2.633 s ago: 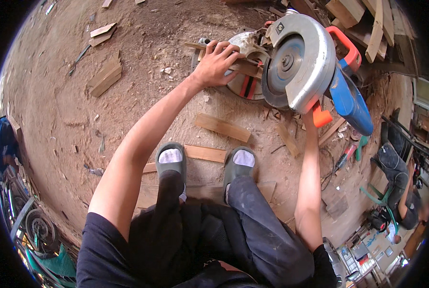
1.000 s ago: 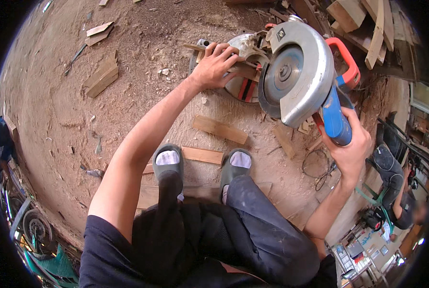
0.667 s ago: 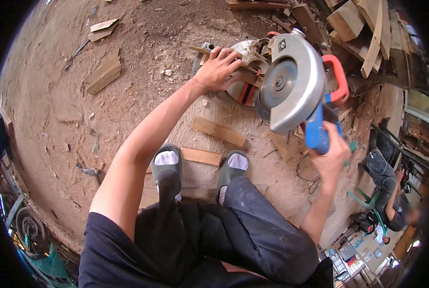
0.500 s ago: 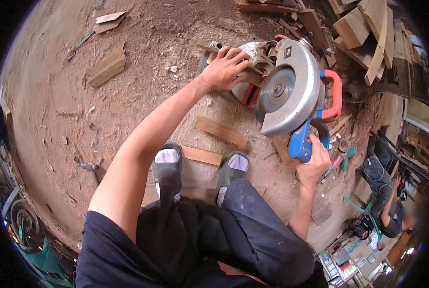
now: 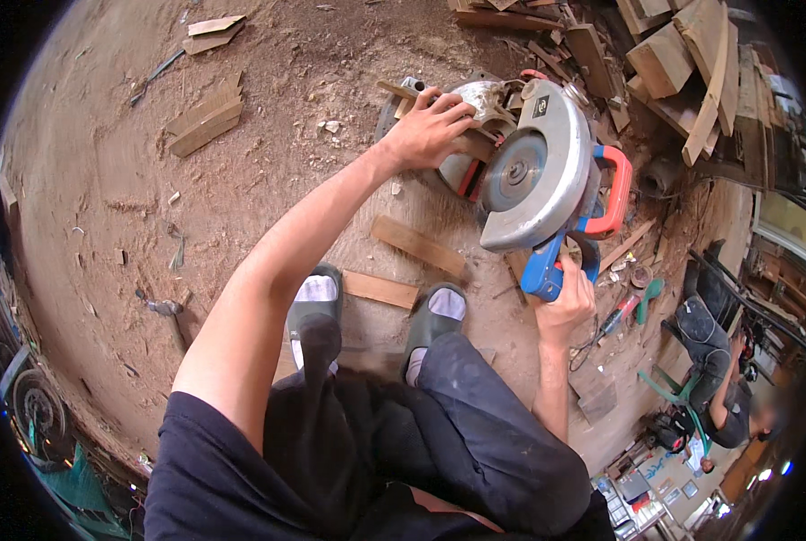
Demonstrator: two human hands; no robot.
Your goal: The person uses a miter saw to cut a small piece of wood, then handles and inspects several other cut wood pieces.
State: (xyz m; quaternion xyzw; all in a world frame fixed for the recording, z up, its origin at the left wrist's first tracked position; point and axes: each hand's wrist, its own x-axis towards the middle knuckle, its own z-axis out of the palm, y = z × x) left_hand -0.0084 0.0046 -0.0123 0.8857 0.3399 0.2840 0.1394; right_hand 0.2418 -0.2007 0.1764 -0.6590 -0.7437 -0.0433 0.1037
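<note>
A mitre saw (image 5: 540,171) with a grey guard, round blade and red carrying handle stands on the ground ahead of me. My right hand (image 5: 565,302) is wrapped round its blue grip (image 5: 544,270). Left of the blade, my left hand (image 5: 430,129) is closed over a short wooden piece (image 5: 479,144) at the saw's fence, fingers over its top; its other end shows past my fingers. The blade is close to the wood's right end; whether they touch I cannot tell. Part of the saw's base is hidden under my left hand.
Cut wood blocks (image 5: 416,246) lie between the saw and my feet. A large pile of offcuts (image 5: 669,63) rises at the far right. A hammer (image 5: 164,308) lies on the left, with more boards (image 5: 206,124) beyond it. Another person (image 5: 723,388) sits at the right.
My right hand and the saw's grip have shifted left, and the saw head has tilted slightly the same way. My left hand keeps its place on the wood.
</note>
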